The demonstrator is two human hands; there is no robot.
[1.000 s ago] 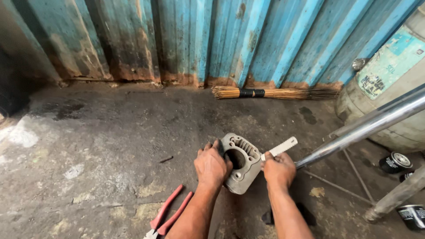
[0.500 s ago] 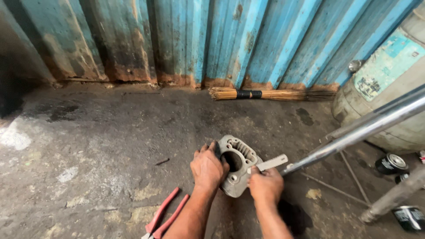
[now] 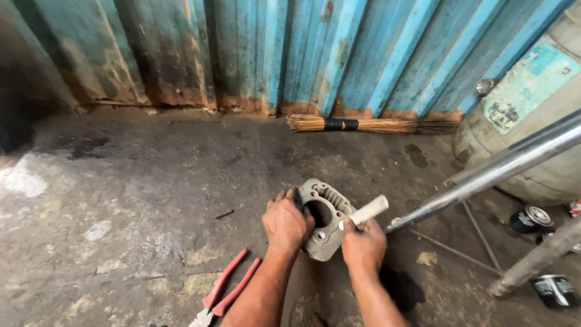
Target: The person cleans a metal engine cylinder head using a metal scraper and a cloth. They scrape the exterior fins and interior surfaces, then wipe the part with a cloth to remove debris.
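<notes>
While rusted blue corrugated metal wall (image 3: 254, 54) fills upper frame, stained grey concrete floor (image 3: 121, 194) spreads below. Shiny steel tube (image 3: 484, 172) slants at right. Grey cast-metal cylinder block (image 3: 324, 221) lower centre, on floor. Left hand (image 3: 285, 224) clasps block's left edge. Right hand (image 3: 363, 245) closed around flat pale metal strip (image 3: 369, 210) resting against block. Red-handled pliers (image 3: 227, 287) lower left of hands.

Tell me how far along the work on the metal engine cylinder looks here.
Mid-work. Done: the engine cylinder lies loose on the concrete floor. In hand: the left hand steadies it while the right hand presses a pale flat tool to its top face. Left: cannot tell; red-handled pliers lie unused.
</notes>
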